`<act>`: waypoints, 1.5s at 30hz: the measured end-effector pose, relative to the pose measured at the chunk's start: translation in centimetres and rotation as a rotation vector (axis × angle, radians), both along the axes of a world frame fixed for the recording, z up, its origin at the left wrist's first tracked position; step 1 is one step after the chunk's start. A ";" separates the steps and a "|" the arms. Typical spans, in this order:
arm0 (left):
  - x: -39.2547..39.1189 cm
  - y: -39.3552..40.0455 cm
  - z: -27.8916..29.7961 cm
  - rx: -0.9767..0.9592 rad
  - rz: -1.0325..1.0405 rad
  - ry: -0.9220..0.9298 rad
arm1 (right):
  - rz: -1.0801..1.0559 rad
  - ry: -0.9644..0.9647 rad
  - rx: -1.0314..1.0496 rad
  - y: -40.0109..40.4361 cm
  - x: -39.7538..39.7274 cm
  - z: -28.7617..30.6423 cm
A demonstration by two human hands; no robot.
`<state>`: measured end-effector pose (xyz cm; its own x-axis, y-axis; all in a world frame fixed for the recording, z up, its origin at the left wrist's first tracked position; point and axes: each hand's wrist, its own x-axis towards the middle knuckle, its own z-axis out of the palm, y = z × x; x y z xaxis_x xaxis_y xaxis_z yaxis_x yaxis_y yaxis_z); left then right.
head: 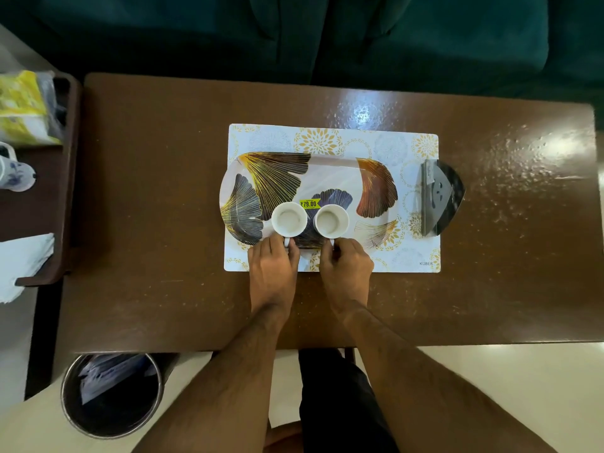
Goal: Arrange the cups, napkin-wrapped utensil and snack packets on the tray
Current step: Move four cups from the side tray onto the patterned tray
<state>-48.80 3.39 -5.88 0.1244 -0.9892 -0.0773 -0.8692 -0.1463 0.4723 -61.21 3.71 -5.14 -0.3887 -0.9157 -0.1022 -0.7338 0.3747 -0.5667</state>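
Note:
Two small white cups stand side by side on the near half of the oval leaf-patterned tray (pixel 340 173). My left hand (pixel 273 266) pinches the handle of the left cup (pixel 289 220). The right cup (pixel 330 220) has its handle gripped by my right hand (pixel 346 268). Both cups look empty inside. The tray lies on a white and gold placemat (pixel 327 138). No napkin-wrapped utensil or snack packet shows on the tray.
A dark silvery packet (pixel 439 197) lies on the placemat's right edge, beside the tray. At the left a side shelf holds a yellow packet (pixel 23 103), a blue-patterned jug (pixel 14 173) and white paper (pixel 23 263). A metal bin (pixel 111 393) stands by the table's near left corner.

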 end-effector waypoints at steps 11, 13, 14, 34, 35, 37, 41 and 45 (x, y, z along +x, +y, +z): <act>0.0 0.1 -0.3 0.013 0.006 -0.006 | 0.005 0.010 0.021 0.0 0.0 0.2; 0.1 0.1 -0.4 0.005 0.005 -0.014 | 0.013 0.013 0.020 0.0 0.0 0.2; 0.1 0.0 -0.5 0.007 0.004 -0.017 | 0.014 0.012 0.020 -0.1 0.0 0.2; 4.6 -3.4 3.5 -0.055 0.058 -0.095 | 0.035 0.271 -0.139 -3.5 -0.7 3.7; 4.9 -3.7 3.6 -0.051 0.040 -0.106 | 0.059 0.271 -0.149 -3.7 -0.5 3.9; 6.5 -4.7 4.3 -0.040 0.019 -0.131 | 0.116 0.254 -0.176 -4.8 0.8 5.0; 11.1 -7.0 5.8 -0.014 0.032 -0.195 | 0.245 0.227 -0.116 -7.8 5.0 6.7; 16.6 -8.5 7.0 -0.031 0.067 -0.252 | 0.344 0.248 -0.089 -10.0 10.0 7.0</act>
